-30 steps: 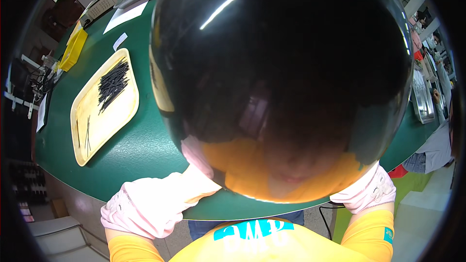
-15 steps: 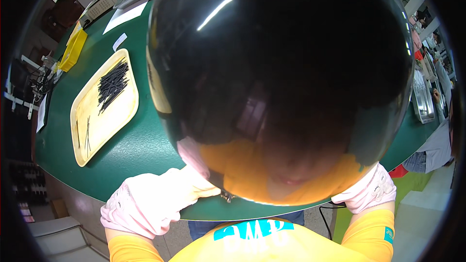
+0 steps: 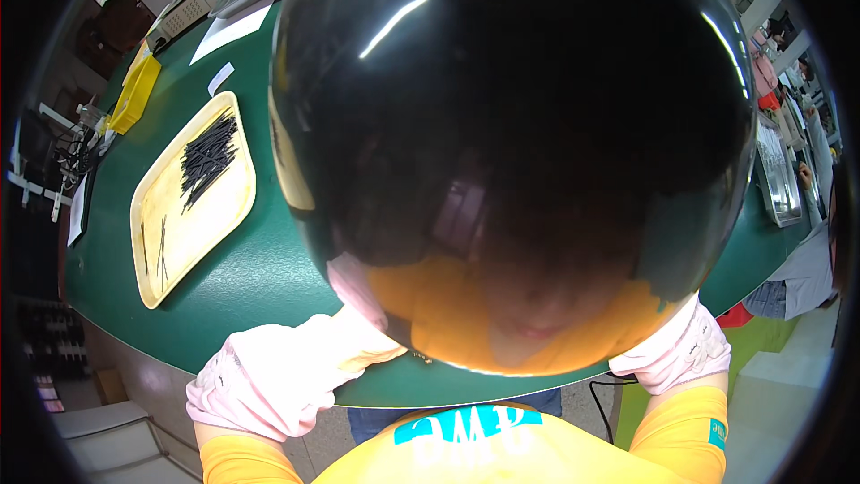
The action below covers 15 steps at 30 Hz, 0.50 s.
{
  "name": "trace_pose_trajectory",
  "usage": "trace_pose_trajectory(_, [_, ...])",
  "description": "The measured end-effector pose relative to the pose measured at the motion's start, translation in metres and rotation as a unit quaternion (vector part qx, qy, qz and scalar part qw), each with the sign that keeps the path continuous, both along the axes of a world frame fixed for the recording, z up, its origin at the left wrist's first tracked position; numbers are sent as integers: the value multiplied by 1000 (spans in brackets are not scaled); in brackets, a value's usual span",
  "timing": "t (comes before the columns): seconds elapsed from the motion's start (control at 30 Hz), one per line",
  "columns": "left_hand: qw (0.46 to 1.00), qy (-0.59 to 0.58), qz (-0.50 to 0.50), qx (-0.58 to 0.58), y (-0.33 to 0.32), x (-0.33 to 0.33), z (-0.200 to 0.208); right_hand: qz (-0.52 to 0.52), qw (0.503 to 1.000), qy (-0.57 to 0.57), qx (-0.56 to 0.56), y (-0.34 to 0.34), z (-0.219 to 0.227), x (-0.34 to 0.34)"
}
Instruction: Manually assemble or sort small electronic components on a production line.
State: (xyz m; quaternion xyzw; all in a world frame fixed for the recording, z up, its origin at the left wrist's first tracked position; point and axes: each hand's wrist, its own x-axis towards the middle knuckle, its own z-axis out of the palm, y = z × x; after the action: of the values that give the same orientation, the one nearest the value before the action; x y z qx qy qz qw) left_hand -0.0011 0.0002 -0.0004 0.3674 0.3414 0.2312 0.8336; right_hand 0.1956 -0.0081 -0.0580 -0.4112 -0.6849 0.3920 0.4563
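Note:
A large glossy black dome fills most of the view, close to the camera, and its shiny surface mirrors an orange shirt. My left hand, in a pale pink glove and sleeve, reaches up against the dome's lower left edge. My right hand, gloved the same way, sits at its lower right edge. The dome hides the fingers of both hands. Both hands appear to hold it up over the green table.
A yellow tray on the table's left holds several thin black sticks. Farther back are a yellow bin, white papers and a grey machine. Other people work at the right, beside metal trays.
The dome and both hands stay almost in place. My left hand has edged slightly further under the dome's rim.

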Motion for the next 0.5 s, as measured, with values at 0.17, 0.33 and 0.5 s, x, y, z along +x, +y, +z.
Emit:
trace_pose_trajectory(0.17, [1000, -8, -10, -15, 1, 0, -3, 291, 820, 484, -95, -3, 3, 13])
trace_pose_trajectory(0.33, [1000, -11, -14, -7, 2, 0, -4, 68, 932, 346, -82, -4, 13, -8])
trace_pose_trajectory(0.5, [1000, -22, -18, -2, 2, 0, -3, 46, 979, 195, 45, -2, 10, -2])
